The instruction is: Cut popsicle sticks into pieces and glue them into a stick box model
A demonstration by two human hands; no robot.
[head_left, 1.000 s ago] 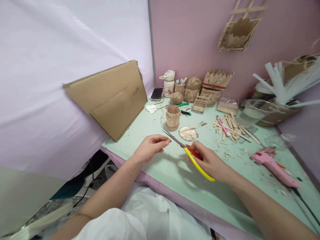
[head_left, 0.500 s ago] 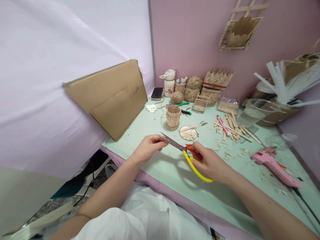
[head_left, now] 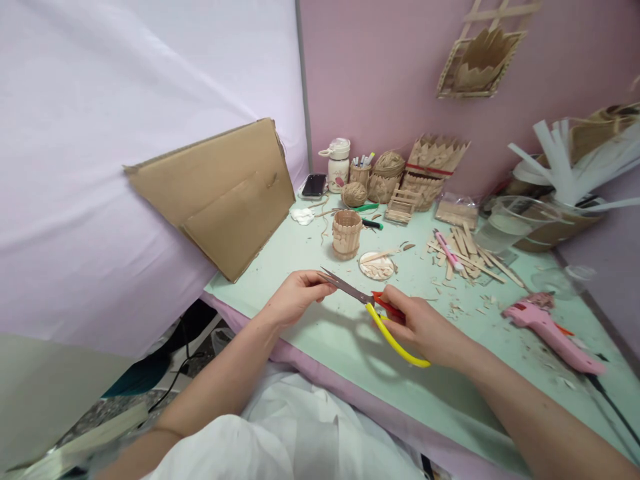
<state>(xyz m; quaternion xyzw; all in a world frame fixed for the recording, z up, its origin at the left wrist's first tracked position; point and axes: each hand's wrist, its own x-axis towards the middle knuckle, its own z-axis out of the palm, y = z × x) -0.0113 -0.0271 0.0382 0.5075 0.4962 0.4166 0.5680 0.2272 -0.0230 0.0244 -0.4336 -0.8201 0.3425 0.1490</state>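
Note:
My right hand [head_left: 425, 327] grips scissors [head_left: 373, 307] with red and yellow handles over the pale green table [head_left: 345, 347]. Their metal blades point left toward my left hand [head_left: 295, 297]. That hand's fingers are pinched together at the blade tips, on something too small to name. A small round holder [head_left: 347, 234] made of wooden sticks stands just beyond the hands, with a flat round disc [head_left: 377, 266] of stick pieces beside it.
A pink glue gun [head_left: 547, 327] lies at the right with its cord. Loose wooden sticks [head_left: 467, 253] and chips are scattered mid-right. Twine balls, stick baskets, a jar and a phone [head_left: 313, 186] line the back wall. A cardboard sheet [head_left: 220, 193] leans at the left.
The scissor blades have swung left to meet my left hand's fingertips, and their tips have parted a little. My left hand stays pinched in about the same place.

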